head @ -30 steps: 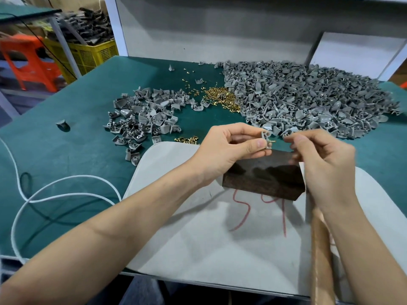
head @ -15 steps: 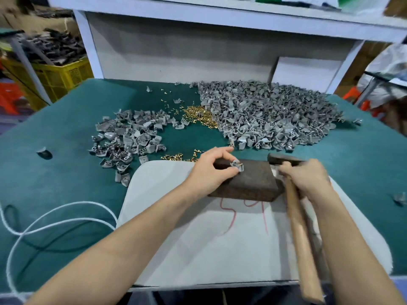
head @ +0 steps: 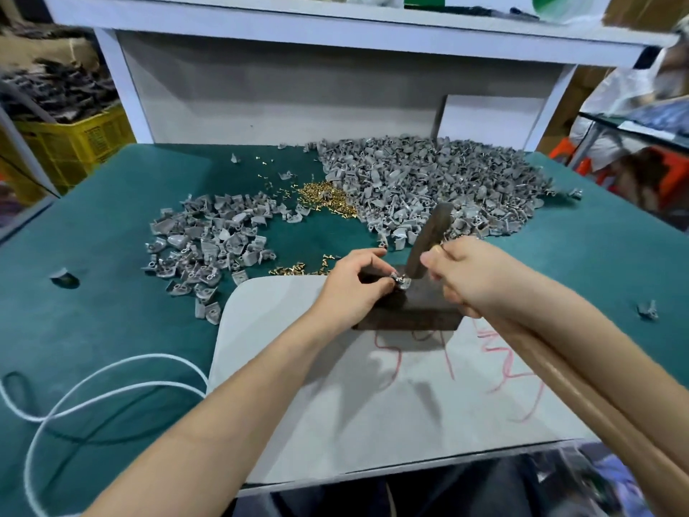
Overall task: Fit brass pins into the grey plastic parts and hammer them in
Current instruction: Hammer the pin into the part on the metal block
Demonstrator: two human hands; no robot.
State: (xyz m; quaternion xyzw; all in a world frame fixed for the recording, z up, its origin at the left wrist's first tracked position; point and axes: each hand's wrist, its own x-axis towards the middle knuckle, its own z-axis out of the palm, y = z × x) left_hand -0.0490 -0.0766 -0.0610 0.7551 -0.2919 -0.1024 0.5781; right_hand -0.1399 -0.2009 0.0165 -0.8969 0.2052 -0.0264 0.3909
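Nearest, the wooden handle [head: 604, 406] runs up under the right forearm to the right hand [head: 469, 281], whose grip is wrapped round it close to the head. A second ago both hands held the piece in the air, and half a second ago the hammer lay low by the block. Now the hammer head [head: 428, 236] stands on end, its face down on the grey part [head: 402, 283]. The left hand [head: 350, 289] pinches that part between thumb and fingertips, steadying it on the dark block [head: 406, 315], which sits on the white board [head: 373, 423]. So fitting looks finished and the driving blow is landing; whether the pin is home I cannot tell. Beyond, on the green surface [head: 93, 311], lie a white cable [head: 74, 397], loose brass pins [head: 328, 199], a smaller heap of grey parts [head: 216, 244] on the left and a larger heap [head: 428, 181] on the right. Behind stand a white shelf frame [head: 335, 35] and a yellow crate [head: 71, 143].
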